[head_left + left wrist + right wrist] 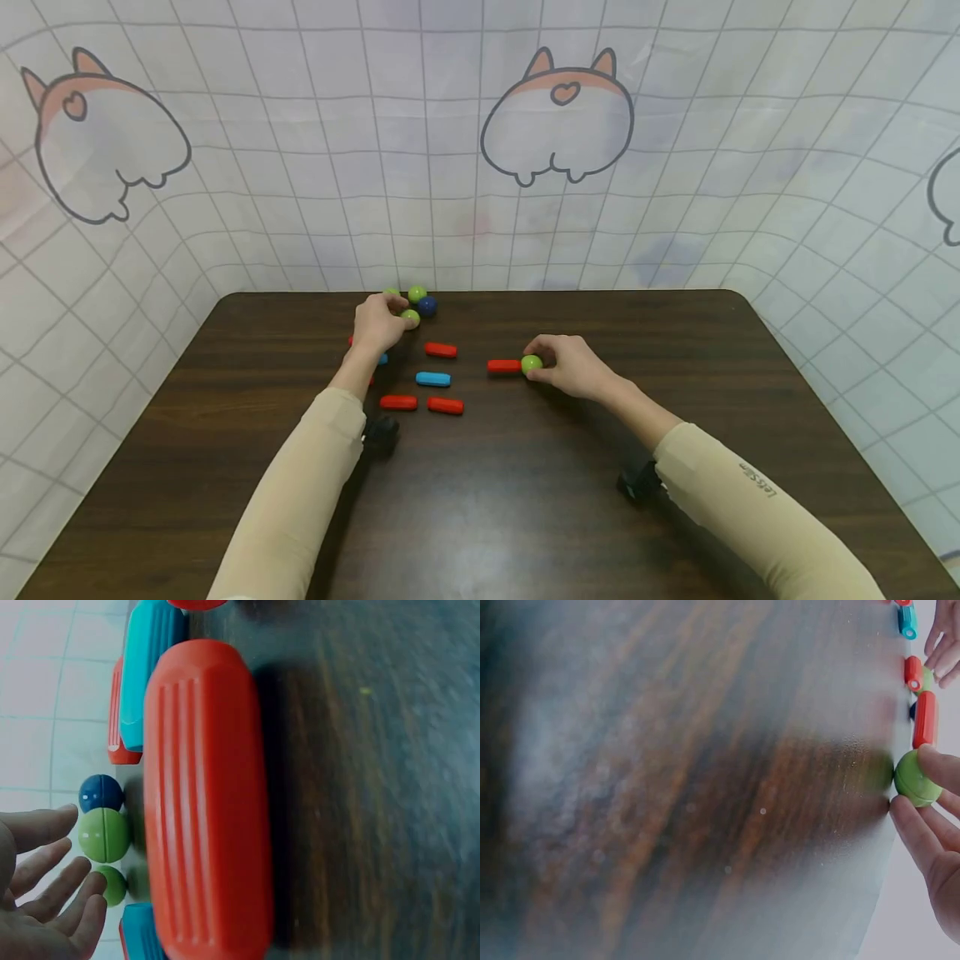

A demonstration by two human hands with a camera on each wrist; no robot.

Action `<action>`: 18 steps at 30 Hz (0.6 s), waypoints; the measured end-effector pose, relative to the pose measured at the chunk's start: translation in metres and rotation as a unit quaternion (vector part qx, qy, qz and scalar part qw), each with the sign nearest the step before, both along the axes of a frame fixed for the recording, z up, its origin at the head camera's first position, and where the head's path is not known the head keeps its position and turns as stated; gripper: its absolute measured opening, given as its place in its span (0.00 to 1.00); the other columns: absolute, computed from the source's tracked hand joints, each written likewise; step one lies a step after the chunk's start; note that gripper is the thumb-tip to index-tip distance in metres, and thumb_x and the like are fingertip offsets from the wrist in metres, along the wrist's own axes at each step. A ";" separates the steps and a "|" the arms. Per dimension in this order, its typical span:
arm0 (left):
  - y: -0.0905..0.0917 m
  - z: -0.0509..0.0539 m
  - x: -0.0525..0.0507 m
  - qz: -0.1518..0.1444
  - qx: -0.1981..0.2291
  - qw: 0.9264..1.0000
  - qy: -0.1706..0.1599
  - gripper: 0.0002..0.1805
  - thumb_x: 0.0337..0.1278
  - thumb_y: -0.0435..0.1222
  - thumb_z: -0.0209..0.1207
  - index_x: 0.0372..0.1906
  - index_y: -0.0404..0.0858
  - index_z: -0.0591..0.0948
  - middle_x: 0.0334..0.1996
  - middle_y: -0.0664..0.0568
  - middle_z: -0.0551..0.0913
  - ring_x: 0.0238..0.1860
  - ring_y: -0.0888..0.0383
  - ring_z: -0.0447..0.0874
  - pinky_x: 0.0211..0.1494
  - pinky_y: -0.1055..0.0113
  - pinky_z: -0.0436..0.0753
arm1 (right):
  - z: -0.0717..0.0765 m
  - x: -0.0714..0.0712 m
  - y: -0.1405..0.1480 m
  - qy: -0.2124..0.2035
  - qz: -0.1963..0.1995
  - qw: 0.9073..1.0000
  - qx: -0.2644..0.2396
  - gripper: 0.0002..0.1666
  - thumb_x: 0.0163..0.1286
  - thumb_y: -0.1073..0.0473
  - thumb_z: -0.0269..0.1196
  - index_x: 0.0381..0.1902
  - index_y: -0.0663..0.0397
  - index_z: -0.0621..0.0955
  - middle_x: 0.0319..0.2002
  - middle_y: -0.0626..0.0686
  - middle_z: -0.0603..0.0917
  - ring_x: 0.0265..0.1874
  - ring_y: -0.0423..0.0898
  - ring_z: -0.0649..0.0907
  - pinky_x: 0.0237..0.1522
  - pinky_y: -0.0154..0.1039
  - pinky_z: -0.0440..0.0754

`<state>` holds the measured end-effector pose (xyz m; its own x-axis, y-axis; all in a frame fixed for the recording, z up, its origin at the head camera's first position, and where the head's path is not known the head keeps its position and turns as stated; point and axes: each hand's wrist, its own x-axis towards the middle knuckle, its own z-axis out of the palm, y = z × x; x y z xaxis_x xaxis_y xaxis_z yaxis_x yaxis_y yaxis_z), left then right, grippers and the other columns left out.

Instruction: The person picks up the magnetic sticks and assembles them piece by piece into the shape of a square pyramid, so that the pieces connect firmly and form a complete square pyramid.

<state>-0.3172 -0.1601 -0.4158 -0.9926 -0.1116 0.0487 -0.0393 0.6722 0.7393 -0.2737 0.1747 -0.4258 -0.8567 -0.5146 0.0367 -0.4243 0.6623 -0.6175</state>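
Glossy plastic balls (532,364), ribbed plastic rods (206,802), shiny wood-grain tabletop (495,508), creased cloth backdrop (450,225)

Green ball (532,364) beside red rod (503,366)

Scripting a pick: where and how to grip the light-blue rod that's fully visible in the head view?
Probably mid-length, from above, finger and thumb across its long sides: the light-blue rod lies flat, nothing covers it, and gaps separate it from the red rods.

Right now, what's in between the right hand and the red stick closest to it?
A green ball, pinched in the right hand at the end of the red stick; the head view shows it.
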 end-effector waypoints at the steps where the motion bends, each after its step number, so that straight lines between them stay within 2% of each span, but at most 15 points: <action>1: 0.000 -0.001 0.000 0.002 0.000 1.000 -0.002 0.21 0.62 0.33 0.69 0.58 0.32 0.83 0.59 0.38 0.81 0.63 0.37 0.73 0.63 0.46 0.76 | -0.001 0.000 0.000 0.000 -0.001 1.000 -0.001 0.17 0.69 0.60 0.71 0.53 0.56 0.83 0.42 0.49 0.87 0.43 0.46 0.84 0.46 0.45 0.83; 6: 0.001 -0.005 -0.001 0.003 -0.007 1.000 -0.010 0.20 0.65 0.34 0.68 0.59 0.32 0.83 0.62 0.38 0.79 0.66 0.36 0.71 0.64 0.46 0.75 | -0.003 0.001 0.000 -0.001 -0.004 1.000 -0.006 0.17 0.69 0.61 0.72 0.53 0.56 0.83 0.42 0.49 0.87 0.43 0.46 0.84 0.47 0.46 0.83; 11: 0.000 -0.008 -0.003 -0.002 -0.018 1.000 -0.007 0.19 0.65 0.35 0.68 0.58 0.32 0.84 0.59 0.38 0.81 0.64 0.37 0.72 0.63 0.46 0.76 | -0.005 0.001 -0.001 -0.001 -0.003 1.000 -0.008 0.17 0.69 0.61 0.72 0.53 0.56 0.83 0.42 0.49 0.87 0.43 0.46 0.84 0.47 0.46 0.83; 18: 0.001 -0.006 -0.005 -0.014 -0.024 1.000 -0.010 0.18 0.64 0.36 0.69 0.55 0.32 0.84 0.53 0.37 0.83 0.60 0.38 0.76 0.60 0.47 0.78 | -0.002 0.000 0.000 0.002 -0.005 1.000 -0.004 0.16 0.69 0.61 0.72 0.53 0.56 0.83 0.42 0.49 0.87 0.43 0.46 0.84 0.47 0.46 0.83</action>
<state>-0.3222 -0.1589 -0.4221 -0.9961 -0.0815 0.0330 -0.0346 0.7086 0.7047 -0.2737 0.1751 -0.4276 -0.8620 -0.5048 0.0454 -0.4201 0.6615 -0.6212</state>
